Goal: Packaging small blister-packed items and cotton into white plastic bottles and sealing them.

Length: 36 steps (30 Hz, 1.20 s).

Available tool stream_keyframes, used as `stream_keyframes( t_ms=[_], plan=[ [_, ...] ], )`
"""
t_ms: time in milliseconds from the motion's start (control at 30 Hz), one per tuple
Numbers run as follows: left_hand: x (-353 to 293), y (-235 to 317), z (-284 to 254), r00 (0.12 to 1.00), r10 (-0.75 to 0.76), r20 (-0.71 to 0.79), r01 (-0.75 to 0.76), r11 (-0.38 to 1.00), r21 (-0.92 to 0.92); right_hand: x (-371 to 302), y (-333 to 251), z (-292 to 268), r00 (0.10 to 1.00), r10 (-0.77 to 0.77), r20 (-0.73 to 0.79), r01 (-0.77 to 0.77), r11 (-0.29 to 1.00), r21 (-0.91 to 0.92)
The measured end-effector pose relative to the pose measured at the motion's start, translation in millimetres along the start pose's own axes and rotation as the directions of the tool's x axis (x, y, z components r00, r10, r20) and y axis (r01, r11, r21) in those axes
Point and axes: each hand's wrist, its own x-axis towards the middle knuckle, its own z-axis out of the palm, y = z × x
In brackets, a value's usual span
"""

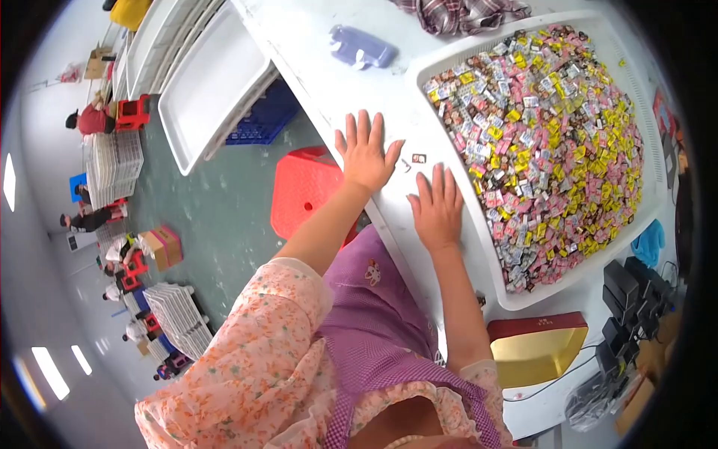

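Observation:
Both of my hands rest palm down on the white table [404, 217]. My left hand [368, 159] lies near the table's edge with its fingers spread, holding nothing. To its right, my right hand [437, 208] is also flat, its fingers stretched out beside the rim of a large white tray [479, 251]. Heaped in that tray are many small wrapped pieces [553, 161] in yellow, pink, white and brown. A single small dark piece [419, 159] lies on the table between my hands, with a tiny dark scrap [406, 166] next to it.
A bluish-purple pouch-like item [362, 47] and plaid cloth [467, 13] lie farther up the table. A red-and-gold box [540, 348] and black devices [624, 299] stand at the right. Left of the table are a red stool [307, 196], stacked white trays [213, 82] and distant people.

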Motion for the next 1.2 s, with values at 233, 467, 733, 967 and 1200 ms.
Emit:
stream_keyframes(
  t_ms=[233,467,733,967,1200],
  plan=[
    [48.9,-50.4,-27.2,0.939,0.337,0.064,-0.33,0.939,-0.098,8.3,1.7,5.3,0.999,0.043,-0.028,-0.043,0.999,0.012],
    [144.1,-103.7,-39.6,0.704,0.666,0.245,-0.687,0.727,-0.003,4.9,1.9,2.9,0.991,0.116,-0.07,-0.114,0.993,0.029],
    [141.7,-112.0,-27.9,0.649,0.724,0.232,-0.744,0.668,-0.004,-0.7,-0.5,6.8,0.975,0.2,-0.094,-0.19,0.976,0.103],
    [143.5,-109.5,-25.1,0.618,0.74,0.264,-0.772,0.635,0.029,0.4,0.9,5.4,0.961,0.242,-0.13,-0.232,0.969,0.09],
    [141.4,-117.1,-25.7,0.661,0.707,0.251,-0.728,0.686,-0.014,0.0,-1.7,5.3,0.947,0.266,-0.179,-0.195,0.921,0.338]
  ],
)
